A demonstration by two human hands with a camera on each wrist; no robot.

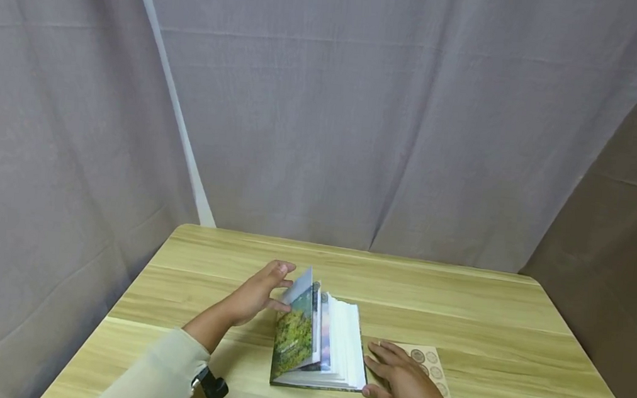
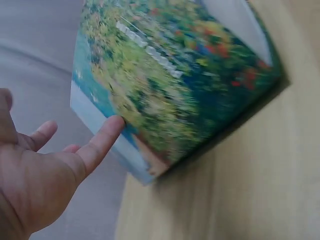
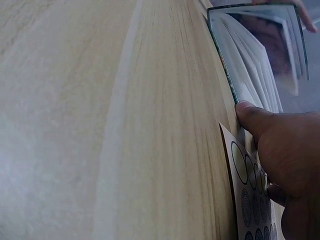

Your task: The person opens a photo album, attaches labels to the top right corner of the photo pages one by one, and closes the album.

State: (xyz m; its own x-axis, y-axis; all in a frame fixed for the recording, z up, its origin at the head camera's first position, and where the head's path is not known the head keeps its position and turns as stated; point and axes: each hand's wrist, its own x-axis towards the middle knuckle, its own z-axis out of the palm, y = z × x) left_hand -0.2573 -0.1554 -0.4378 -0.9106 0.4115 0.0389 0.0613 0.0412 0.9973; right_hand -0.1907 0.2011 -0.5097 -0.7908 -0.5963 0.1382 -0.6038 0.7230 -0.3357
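Note:
A thick hardcover book (image 1: 340, 346) lies on the table with its front cover lifted. The cover (image 2: 150, 80) carries a painted scene of green foliage, red flowers and blue water. Against the outside of that cover, my left hand (image 1: 256, 294) rests an extended fingertip; its other fingers are spread apart. Several loose pages and a coloured picture page (image 3: 270, 45) stand partly raised behind the cover. My right hand (image 1: 407, 384) lies at the book's right edge, thumb touching it. Partly beneath that hand is a beige sheet of round stickers (image 1: 435, 365), its middle hidden.
The wooden table (image 1: 205, 258) has light grain and rounded far corners. Grey curtains (image 1: 302, 128) hang behind it and on both sides. A black wrist device (image 1: 212, 386) sits at the left sleeve's cuff.

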